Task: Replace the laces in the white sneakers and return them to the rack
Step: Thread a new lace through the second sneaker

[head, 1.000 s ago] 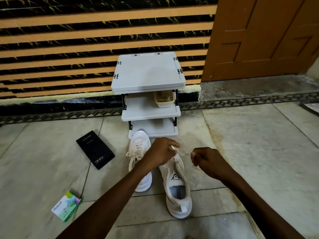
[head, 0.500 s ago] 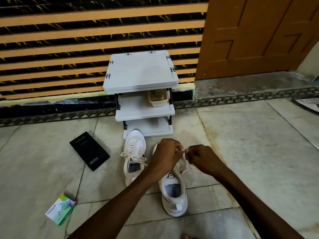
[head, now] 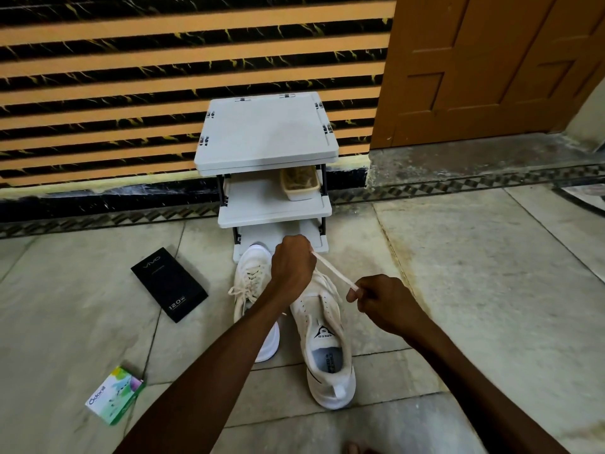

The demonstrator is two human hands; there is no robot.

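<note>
1. Only one container shows: a shallow beige tub with rounded corners at the right end of the rack's middle shelf. It holds a tangle of something yellowish, too small to make out.
2. The rack is pale grey plastic, three flat square shelves on thin dark posts. It stands at the far edge of the floor, against a wall of orange and black stripes.
3. The floor is large pale stone tiles, mottled and slightly glossy, with thin dark joints.
4. A flat black box lies left of the shoes, and a small green-and-white carton lies toward the near left corner of the floor.
5. Both white sneakers sit on the floor just before the rack's bottom shelf, toes toward it, side by side.
6. The left sneaker is laced, with loose ends trailing off to its left.
7. The right sneaker shows its tongue logo, small eyelet holes and a heel tab.
8. A flat cream lace stretches taut above the right sneaker, between the two hands.
9. The left hand is curled into a fist round the far end of the lace.
10. The right hand pinches the near end between thumb and forefinger, its other fingers curled in.
</note>
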